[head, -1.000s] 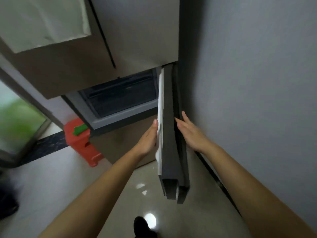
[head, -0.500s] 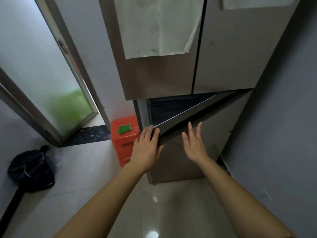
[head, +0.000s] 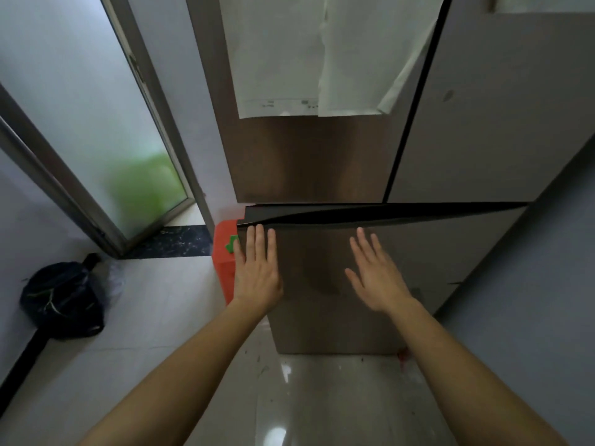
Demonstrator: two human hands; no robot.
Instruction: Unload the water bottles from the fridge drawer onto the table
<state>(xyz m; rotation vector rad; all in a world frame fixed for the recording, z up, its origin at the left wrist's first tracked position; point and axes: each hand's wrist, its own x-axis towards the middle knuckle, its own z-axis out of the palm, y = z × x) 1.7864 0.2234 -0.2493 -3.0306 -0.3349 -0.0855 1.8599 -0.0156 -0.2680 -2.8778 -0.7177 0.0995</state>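
The brown lower fridge door [head: 325, 284] stands almost shut, with only a thin dark gap along its top edge. My left hand [head: 257, 268] lies flat against the door near its left edge, fingers together and holding nothing. My right hand [head: 373, 272] is spread flat on or just off the door's middle, also holding nothing. No water bottles, drawer interior or table are in view.
White paper sheets [head: 309, 56] hang on the upper fridge doors. An orange stool [head: 223, 255] stands left of the fridge. A black bag [head: 61, 300] lies on the tiled floor by a frosted glass door [head: 96, 123]. A grey wall [head: 541, 300] runs close on the right.
The lower door swung from wide open to almost shut. Both hands moved from gripping its edge to lying flat on its front. The view turned to face the fridge.
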